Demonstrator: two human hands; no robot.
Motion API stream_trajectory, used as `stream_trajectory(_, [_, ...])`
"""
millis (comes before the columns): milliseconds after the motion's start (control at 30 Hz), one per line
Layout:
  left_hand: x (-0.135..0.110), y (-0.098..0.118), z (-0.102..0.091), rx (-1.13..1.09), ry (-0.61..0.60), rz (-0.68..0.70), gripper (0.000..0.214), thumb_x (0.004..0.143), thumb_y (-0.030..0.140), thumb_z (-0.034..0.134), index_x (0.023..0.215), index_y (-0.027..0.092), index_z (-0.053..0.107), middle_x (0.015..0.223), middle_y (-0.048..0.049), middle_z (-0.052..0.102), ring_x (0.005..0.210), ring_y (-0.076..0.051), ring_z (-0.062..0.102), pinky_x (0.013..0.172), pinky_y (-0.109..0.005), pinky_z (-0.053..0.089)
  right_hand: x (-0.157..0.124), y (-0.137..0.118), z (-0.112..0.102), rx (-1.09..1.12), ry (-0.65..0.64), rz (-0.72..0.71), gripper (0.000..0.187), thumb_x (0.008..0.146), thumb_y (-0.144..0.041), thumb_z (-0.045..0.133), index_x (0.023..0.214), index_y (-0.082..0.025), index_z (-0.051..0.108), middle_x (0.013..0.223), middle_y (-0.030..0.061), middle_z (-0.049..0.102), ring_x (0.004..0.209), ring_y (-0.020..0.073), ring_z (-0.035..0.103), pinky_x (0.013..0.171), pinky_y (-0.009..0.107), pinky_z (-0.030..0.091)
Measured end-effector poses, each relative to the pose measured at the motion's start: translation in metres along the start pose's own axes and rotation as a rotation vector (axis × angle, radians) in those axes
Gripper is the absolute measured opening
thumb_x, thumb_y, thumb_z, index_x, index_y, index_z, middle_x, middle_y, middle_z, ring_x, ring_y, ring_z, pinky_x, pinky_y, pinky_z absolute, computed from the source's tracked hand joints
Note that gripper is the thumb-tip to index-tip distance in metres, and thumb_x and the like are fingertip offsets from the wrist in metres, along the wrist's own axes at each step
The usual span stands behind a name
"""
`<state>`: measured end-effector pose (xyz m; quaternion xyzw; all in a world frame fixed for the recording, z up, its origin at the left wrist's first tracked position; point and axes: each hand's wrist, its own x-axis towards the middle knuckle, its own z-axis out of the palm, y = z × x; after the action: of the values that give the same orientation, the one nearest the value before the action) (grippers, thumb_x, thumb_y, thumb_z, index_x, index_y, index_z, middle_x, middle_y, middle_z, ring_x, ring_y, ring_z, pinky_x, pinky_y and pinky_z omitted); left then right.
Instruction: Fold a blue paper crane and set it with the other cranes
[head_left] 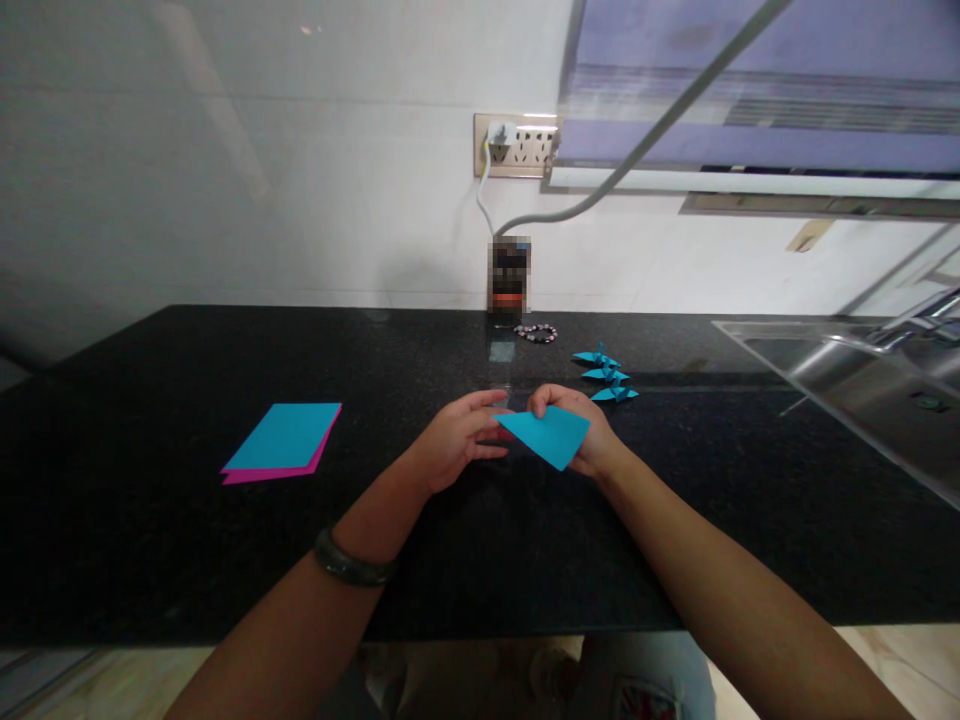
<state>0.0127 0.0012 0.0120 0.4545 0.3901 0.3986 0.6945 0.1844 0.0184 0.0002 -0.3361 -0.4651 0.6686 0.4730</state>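
A folded blue paper triangle [551, 435] is held just above the black countertop [187, 560] between both hands. My left hand [454, 440] pinches its left corner, fingers closed. My right hand [581, 425] grips it from behind at the right, fingers curled round the paper. A dark bracelet sits on my left wrist.
A small stack of blue and pink paper sheets [283, 442] lies to the left. Three folded blue paper cranes [607, 375] sit behind my hands, with a bead bracelet [536, 333] and a small device [510, 275] at the wall. A steel sink [862, 385] is at the right.
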Motion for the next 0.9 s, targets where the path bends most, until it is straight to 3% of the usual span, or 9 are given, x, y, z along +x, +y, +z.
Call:
stream_trajectory(133, [-0.002, -0.001, 0.0, 0.089, -0.097, -0.078, 0.02, 0.068, 0.028, 0.058, 0.082, 0.012, 0.06, 0.067, -0.0046, 0.06, 0.057, -0.011, 0.057, 0.051, -0.021, 0.044, -0.003, -0.001, 0.002, -0.02, -0.085, 0.041, 0.004, 0.059, -0.017, 0.05, 0.059, -0.016, 0.053, 0.047, -0.0021, 0.046, 0.042, 0.0088, 0.04, 0.042, 0.021, 0.032])
stream_trajectory(233, [-0.002, -0.002, -0.001, 0.048, -0.11, -0.091, 0.019, 0.066, 0.025, 0.06, 0.08, 0.013, 0.06, 0.063, -0.0039, 0.062, 0.054, -0.011, 0.058, 0.049, -0.02, 0.043, -0.004, -0.001, 0.002, -0.056, -0.083, 0.052, 0.005, 0.06, -0.02, 0.05, 0.06, -0.016, 0.053, 0.046, -0.003, 0.044, 0.041, 0.0082, 0.039, 0.042, 0.021, 0.031])
stream_trajectory(433, [-0.002, -0.001, -0.001, -0.044, -0.061, -0.179, 0.044, 0.07, 0.055, 0.049, 0.072, 0.012, 0.059, 0.057, -0.0066, 0.062, 0.049, -0.014, 0.059, 0.047, -0.023, 0.045, -0.003, 0.002, 0.0, -0.095, -0.108, 0.038, 0.006, 0.059, -0.019, 0.05, 0.057, -0.015, 0.054, 0.046, -0.0032, 0.044, 0.041, 0.0074, 0.036, 0.042, 0.02, 0.029])
stream_trajectory(567, [-0.002, -0.004, 0.0, 0.04, -0.084, -0.122, 0.03, 0.062, 0.038, 0.068, 0.073, 0.012, 0.057, 0.057, -0.0027, 0.06, 0.049, -0.01, 0.057, 0.047, -0.02, 0.044, -0.004, 0.001, 0.003, -0.13, -0.129, 0.057, 0.006, 0.06, -0.018, 0.052, 0.06, -0.015, 0.058, 0.048, -0.0026, 0.048, 0.042, 0.0075, 0.038, 0.043, 0.02, 0.031])
stream_trajectory(633, [0.0, -0.005, 0.0, 0.043, -0.023, -0.094, 0.026, 0.061, 0.031, 0.07, 0.074, 0.013, 0.056, 0.058, -0.0011, 0.06, 0.049, -0.009, 0.057, 0.048, -0.019, 0.044, -0.003, 0.001, 0.004, -0.102, -0.05, -0.002, 0.011, 0.064, -0.022, 0.053, 0.069, -0.015, 0.061, 0.057, -0.0008, 0.053, 0.048, 0.0086, 0.044, 0.046, 0.021, 0.035])
stream_trajectory(767, [0.005, -0.006, -0.002, 0.02, 0.25, 0.017, 0.022, 0.065, 0.027, 0.066, 0.075, 0.014, 0.051, 0.062, 0.0003, 0.058, 0.053, -0.009, 0.059, 0.05, -0.019, 0.045, 0.004, 0.003, 0.002, -0.049, 0.125, -0.092, 0.039, 0.076, -0.05, 0.042, 0.082, -0.016, 0.06, 0.063, 0.0013, 0.054, 0.05, 0.0106, 0.047, 0.045, 0.022, 0.036])
stream_trajectory(833, [0.007, -0.006, -0.003, 0.018, 0.33, 0.057, 0.022, 0.066, 0.026, 0.065, 0.076, 0.015, 0.05, 0.064, 0.001, 0.058, 0.055, -0.01, 0.059, 0.051, -0.02, 0.046, 0.006, 0.007, 0.0, -0.165, 0.16, -0.117, 0.039, 0.073, -0.053, 0.048, 0.081, -0.016, 0.059, 0.056, -0.0016, 0.049, 0.044, 0.0091, 0.042, 0.039, 0.021, 0.032])
stream_trajectory(900, [0.008, -0.006, -0.003, 0.031, 0.333, 0.066, 0.022, 0.065, 0.026, 0.065, 0.077, 0.016, 0.05, 0.066, 0.0011, 0.058, 0.057, -0.01, 0.059, 0.052, -0.021, 0.046, 0.006, 0.01, -0.001, -0.3, 0.184, -0.143, 0.033, 0.068, -0.048, 0.058, 0.079, -0.016, 0.058, 0.055, -0.0028, 0.048, 0.044, 0.008, 0.04, 0.039, 0.021, 0.031])
